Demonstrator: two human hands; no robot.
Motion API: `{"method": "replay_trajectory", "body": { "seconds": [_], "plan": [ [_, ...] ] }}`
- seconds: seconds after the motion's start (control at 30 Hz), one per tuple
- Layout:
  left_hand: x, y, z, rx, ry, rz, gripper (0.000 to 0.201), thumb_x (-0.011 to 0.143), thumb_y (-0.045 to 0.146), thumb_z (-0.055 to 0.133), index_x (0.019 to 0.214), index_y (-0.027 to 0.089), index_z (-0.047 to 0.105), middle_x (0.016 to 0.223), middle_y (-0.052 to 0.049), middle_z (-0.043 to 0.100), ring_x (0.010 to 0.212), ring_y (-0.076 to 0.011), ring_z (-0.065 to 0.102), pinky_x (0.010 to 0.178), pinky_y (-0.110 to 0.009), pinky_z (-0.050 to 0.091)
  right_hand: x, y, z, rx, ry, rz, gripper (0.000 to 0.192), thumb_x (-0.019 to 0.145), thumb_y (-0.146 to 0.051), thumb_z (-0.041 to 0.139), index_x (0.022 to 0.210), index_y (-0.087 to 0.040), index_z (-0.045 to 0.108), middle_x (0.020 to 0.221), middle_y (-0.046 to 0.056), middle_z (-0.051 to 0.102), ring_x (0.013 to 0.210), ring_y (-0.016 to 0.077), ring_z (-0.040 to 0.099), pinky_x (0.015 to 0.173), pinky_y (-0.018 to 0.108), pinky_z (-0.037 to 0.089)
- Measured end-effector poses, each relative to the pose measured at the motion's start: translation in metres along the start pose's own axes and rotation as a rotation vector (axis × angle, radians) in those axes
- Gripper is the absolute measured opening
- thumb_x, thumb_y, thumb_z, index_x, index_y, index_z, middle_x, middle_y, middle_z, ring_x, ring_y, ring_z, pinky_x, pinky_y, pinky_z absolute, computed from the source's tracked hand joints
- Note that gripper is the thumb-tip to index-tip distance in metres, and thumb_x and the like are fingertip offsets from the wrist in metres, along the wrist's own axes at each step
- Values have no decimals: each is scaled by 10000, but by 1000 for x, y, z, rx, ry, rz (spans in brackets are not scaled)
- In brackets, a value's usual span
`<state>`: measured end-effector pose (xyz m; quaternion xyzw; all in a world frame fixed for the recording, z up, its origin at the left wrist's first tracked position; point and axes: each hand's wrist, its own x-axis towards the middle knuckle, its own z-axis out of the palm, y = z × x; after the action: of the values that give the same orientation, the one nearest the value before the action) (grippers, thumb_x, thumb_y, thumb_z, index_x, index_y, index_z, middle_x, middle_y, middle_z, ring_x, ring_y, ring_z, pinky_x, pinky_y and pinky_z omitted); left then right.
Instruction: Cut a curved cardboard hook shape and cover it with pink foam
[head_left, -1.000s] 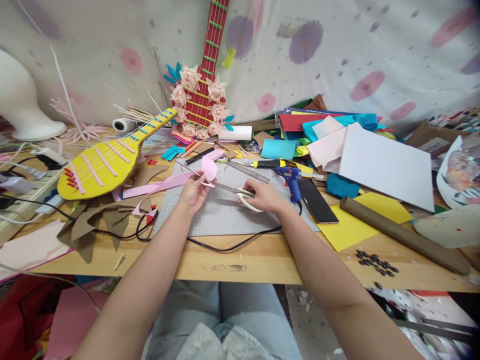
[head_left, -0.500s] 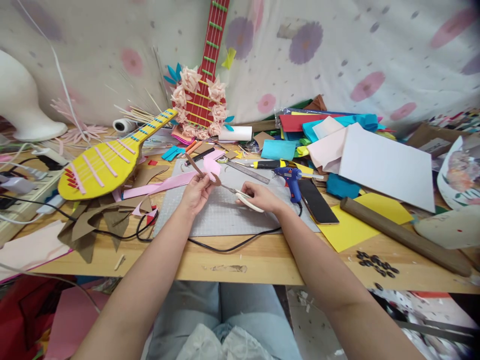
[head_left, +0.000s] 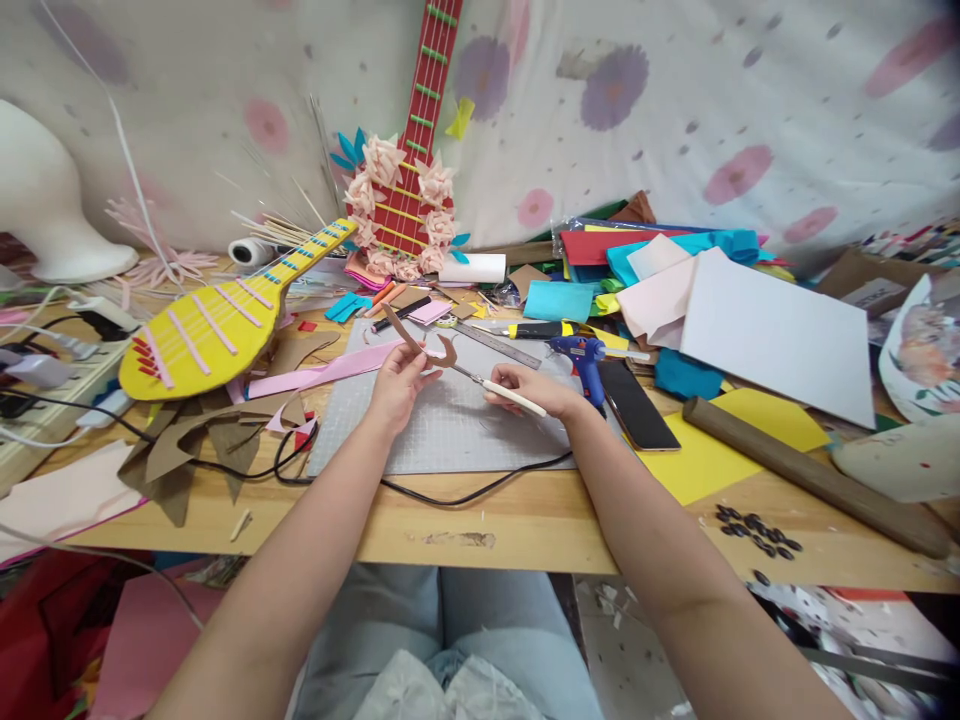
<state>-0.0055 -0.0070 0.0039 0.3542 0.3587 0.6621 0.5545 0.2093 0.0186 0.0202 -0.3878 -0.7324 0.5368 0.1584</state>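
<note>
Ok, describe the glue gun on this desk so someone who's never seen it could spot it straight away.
Start at the grey cutting mat in the middle of the wooden desk. Just off its far right corner, behind the right hand, stands the glue gun, beside a black phone. It is the only bright blue plastic tool there, pistol-shaped, unlike the flat blue paper sheets nearby.

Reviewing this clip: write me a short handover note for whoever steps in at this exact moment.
Left hand: pinching a brown-backed paper cutout, raised over the grey cutting mat.
Right hand: gripping the scissors, blades pointing at the cutout's curved end.
Nearby: blue glue gun, metal ruler, phone, yellow paper guitar.
Done: the piece already has a curved, hooked outline.
Left: whether the cutting is finished cannot be told; the piece is still in hand, not set down.
</note>
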Motion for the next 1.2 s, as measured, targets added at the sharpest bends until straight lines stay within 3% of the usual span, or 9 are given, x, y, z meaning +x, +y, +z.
{"method": "replay_trajectory", "body": {
  "seconds": [0.47, 0.93, 1.07, 1.2],
  "plan": [
    [-3, 0, 4, 85, -19, 40, 291, 639, 253, 683, 825, 189, 469, 804, 27, 515, 767, -114, 592, 622, -266, 541, -1, -3, -7, 81, -112, -34, 340, 691, -445, 617, 695, -179, 405, 510, -65, 437, 408, 38, 351, 403, 186, 256],
    [-3, 0, 3, 108, -12, 38, 289, 636, 255, 686, 816, 189, 470, 789, 33, 535, 743, -101, 591, 622, -255, 538, -3, -7, -6, 50, -67, -32, 388, 668, -478, 631, 682, -184, 378, 491, -78, 411, 400, 35, 342, 407, 186, 237],
    [-1, 1, 1, 142, 2, 55, 301, 641, 275, 677, 834, 195, 461, 815, 23, 573, 755, -117, 603, 591, -249, 526, 0, -1, -6, -10, 73, -14, 409, 651, -536, 604, 693, -189, 391, 496, -69, 422, 418, 55, 363, 424, 204, 253],
    [1, 2, -1, 188, 53, 68, 313, 640, 279, 667, 852, 195, 452, 824, 1, 610, 744, -130, 609, 546, -236, 507, 6, 7, -4, -361, 449, 68, 399, 633, -557, 595, 718, -192, 458, 610, -12, 535, 519, 100, 431, 479, 234, 271]
  ]
}}
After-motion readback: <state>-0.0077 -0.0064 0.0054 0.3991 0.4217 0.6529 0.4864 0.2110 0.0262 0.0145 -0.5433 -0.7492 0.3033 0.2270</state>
